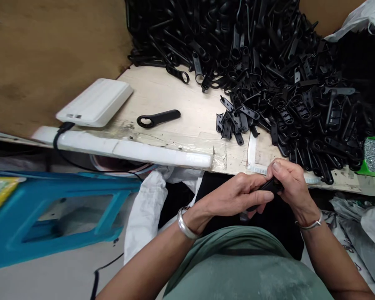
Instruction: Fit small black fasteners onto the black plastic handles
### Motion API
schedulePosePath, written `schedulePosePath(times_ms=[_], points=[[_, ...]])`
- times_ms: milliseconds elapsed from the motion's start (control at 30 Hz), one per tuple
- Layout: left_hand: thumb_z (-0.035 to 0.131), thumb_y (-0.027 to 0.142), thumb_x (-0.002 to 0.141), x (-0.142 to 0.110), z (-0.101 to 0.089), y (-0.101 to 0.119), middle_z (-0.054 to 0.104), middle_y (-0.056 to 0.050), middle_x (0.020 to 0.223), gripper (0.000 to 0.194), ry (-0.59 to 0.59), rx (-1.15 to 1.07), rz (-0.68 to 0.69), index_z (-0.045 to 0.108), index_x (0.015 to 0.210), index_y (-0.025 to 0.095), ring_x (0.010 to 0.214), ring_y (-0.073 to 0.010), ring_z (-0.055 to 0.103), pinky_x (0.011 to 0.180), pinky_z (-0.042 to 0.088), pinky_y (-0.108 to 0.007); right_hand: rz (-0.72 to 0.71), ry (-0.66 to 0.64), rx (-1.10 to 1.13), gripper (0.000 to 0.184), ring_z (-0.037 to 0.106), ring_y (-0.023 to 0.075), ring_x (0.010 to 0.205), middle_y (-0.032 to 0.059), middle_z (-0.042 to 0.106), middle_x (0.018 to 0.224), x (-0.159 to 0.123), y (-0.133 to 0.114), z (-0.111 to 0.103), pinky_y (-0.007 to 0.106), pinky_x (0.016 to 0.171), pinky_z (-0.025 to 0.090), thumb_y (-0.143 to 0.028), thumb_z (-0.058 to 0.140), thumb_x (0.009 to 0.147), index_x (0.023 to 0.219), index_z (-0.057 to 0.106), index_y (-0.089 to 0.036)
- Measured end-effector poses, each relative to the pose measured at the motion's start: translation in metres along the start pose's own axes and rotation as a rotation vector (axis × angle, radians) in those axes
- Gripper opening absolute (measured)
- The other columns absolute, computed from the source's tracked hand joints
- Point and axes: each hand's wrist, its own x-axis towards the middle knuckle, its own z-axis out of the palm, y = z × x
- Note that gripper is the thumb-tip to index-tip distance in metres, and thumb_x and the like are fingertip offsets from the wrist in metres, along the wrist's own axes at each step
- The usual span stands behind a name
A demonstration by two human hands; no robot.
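Note:
Close to my lap, just off the front edge of the table, both hands hold one black plastic handle part (262,195). My left hand (242,191) wraps around its lower length, thumb lying along it. At its upper end, the bent fingers of my right hand (287,179) press on the part. Much of it is hidden by the fingers, and whether a smaller piece sits under my right fingertips I cannot tell. A single black handle with a ring end (159,118) lies apart on the table, left of a big pile of similar black parts (268,75).
A white power bank (95,102) with a black cable stands on the table at left. White foam (162,155) lines the front edge. At far right is a green tray (365,168) of small metal pieces. A blue plastic stool (6,233) stands lower left.

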Motion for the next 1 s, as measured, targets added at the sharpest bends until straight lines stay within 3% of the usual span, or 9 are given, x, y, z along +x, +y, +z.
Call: schedulePosePath(times_ms=[100,167,267,333,500,667,733,833,1000], points=[[0.049,0.038,0.092,0.004,0.002,-0.006,0.058,0.0,0.064,0.03,0.039,0.008,0.02,0.054,0.075,0.015,0.055,-0.01,0.057,0.055,0.044,-0.021,0.061,0.018,0.076,0.046,0.037,0.0083,0.037,-0.0058,0.04,0.047,0.0,0.009,-0.002,0.021,0.034,0.03,-0.061,0.049,0.088,0.07,0.06,-0.02],[0.048,0.033,0.092,0.009,0.004,-0.012,0.057,0.0,0.063,0.027,0.127,0.088,0.06,0.057,0.075,0.014,0.057,-0.0102,0.057,0.059,0.044,-0.022,0.028,0.005,-0.009,0.042,0.047,0.0101,0.044,-0.0038,0.05,0.053,-0.001,0.009,-0.007,0.022,0.04,0.038,-0.06,0.052,0.086,0.081,0.065,-0.02],[0.048,0.024,0.09,0.015,0.006,-0.017,0.055,0.001,0.064,0.02,0.259,0.277,0.133,0.058,0.077,0.014,0.058,-0.0099,0.052,0.057,0.042,-0.021,-0.035,0.033,-0.138,0.031,0.063,0.0159,0.075,0.0016,0.067,0.088,-0.007,0.001,-0.012,0.025,0.062,0.053,-0.045,0.066,0.081,0.104,0.066,-0.024],[0.047,0.017,0.087,0.018,0.006,-0.018,0.057,0.001,0.068,0.014,0.29,0.403,0.187,0.061,0.084,0.014,0.06,-0.0103,0.051,0.057,0.04,-0.021,-0.019,0.07,-0.145,0.028,0.065,0.0171,0.084,0.0014,0.067,0.1,-0.011,-0.004,-0.011,0.027,0.069,0.055,-0.034,0.071,0.077,0.104,0.066,-0.026],[0.048,0.012,0.085,0.029,-0.002,-0.021,0.058,0.003,0.066,0.031,0.221,0.588,0.212,0.062,0.113,0.014,0.052,-0.0094,0.046,0.051,0.035,-0.02,0.026,0.156,-0.199,0.015,0.063,0.0154,0.072,-0.001,0.067,0.083,-0.012,-0.004,-0.006,0.026,0.064,0.053,-0.025,0.07,0.075,0.089,0.065,-0.022],[0.046,0.01,0.084,0.035,-0.008,-0.029,0.07,-0.002,0.078,0.031,0.221,0.596,0.215,0.066,0.107,0.016,0.065,-0.0135,0.061,0.061,0.046,-0.022,-0.016,0.216,-0.269,0.012,0.064,0.0162,0.077,-0.0006,0.068,0.083,-0.013,0.007,0.0,0.026,0.07,0.052,-0.021,0.067,0.079,0.091,0.063,-0.023],[0.045,0.009,0.084,0.035,-0.01,-0.034,0.072,-0.006,0.094,0.04,0.243,0.6,0.286,0.06,0.119,0.017,0.078,-0.0172,0.066,0.071,0.052,-0.027,-0.036,0.23,-0.293,0.013,0.064,0.0166,0.079,-0.0001,0.069,0.085,-0.014,0.01,0.003,0.026,0.071,0.052,-0.02,0.065,0.08,0.092,0.063,-0.023],[0.044,0.011,0.086,0.034,-0.013,-0.04,0.072,-0.007,0.097,0.045,0.252,0.564,0.339,0.054,0.129,0.019,0.083,-0.0186,0.068,0.075,0.055,-0.029,-0.053,0.21,-0.3,0.014,0.065,0.0163,0.079,0.0002,0.069,0.086,-0.013,0.009,0.006,0.026,0.073,0.052,-0.018,0.063,0.081,0.094,0.062,-0.023],[0.042,0.015,0.09,0.035,-0.019,-0.039,0.071,-0.004,0.087,0.035,0.238,0.504,0.341,0.056,0.122,0.02,0.071,-0.0159,0.066,0.065,0.053,-0.024,-0.018,0.14,-0.289,0.012,0.065,0.0148,0.081,0.0001,0.069,0.086,0.001,0.002,0.002,0.024,0.076,0.051,-0.019,0.064,0.082,0.093,0.062,-0.022]])
